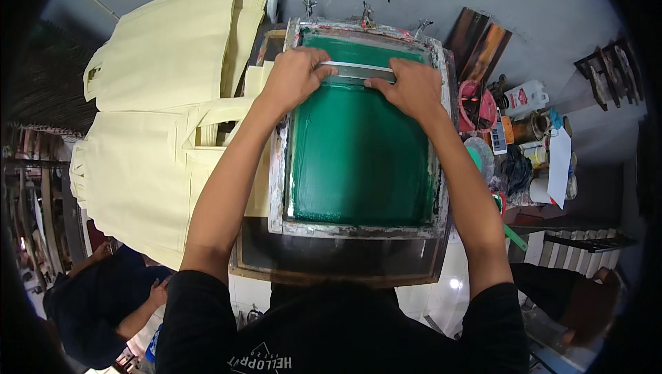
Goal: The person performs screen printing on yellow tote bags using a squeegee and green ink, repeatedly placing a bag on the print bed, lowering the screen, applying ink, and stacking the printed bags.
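Note:
A screen printing frame point(277, 188) with paint-stained whitish edges lies in front of me, its mesh coated with green ink point(358, 146). Across the upper part of the mesh stands a squeegee point(355, 72) with a pale, metallic-looking bar. My left hand point(298, 76) grips its left end, thumb on the near side. My right hand point(414, 84) is closed round the right end the same way. Below the squeegee the ink looks smooth; a band of green also shows above it. What lies under the screen is hidden.
Stacked cream bags point(138, 167) spread along the left. Metal clamps point(367, 12) line the screen's far edge. At right are a pink tub point(476, 106), a white jug point(526, 98) and a green-handled tool point(515, 237). Other people point(103, 305) are at lower left and lower right point(569, 298).

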The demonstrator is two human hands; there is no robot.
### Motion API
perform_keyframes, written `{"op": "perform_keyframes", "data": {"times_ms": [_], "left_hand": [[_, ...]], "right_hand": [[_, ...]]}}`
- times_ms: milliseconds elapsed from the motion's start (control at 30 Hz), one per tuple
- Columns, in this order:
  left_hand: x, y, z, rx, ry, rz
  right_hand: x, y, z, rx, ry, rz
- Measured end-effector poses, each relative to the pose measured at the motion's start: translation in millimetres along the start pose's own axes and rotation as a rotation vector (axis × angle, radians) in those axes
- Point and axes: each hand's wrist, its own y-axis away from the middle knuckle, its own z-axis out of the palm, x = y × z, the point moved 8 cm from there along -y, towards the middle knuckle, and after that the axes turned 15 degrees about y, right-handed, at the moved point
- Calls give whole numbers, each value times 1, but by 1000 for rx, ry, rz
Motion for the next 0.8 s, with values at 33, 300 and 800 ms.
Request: {"op": "perform_keyframes", "data": {"times_ms": [33, 300, 800], "left_hand": [[3, 7, 2, 1, 13, 9], [29, 65, 3, -19, 19, -9], [104, 212, 12, -47, 11, -7]], "right_hand": [[-1, 8, -3, -20, 0, -2], [-26, 62, -20, 10, -56, -28], [-84, 209, -63, 61, -41, -62]]}}
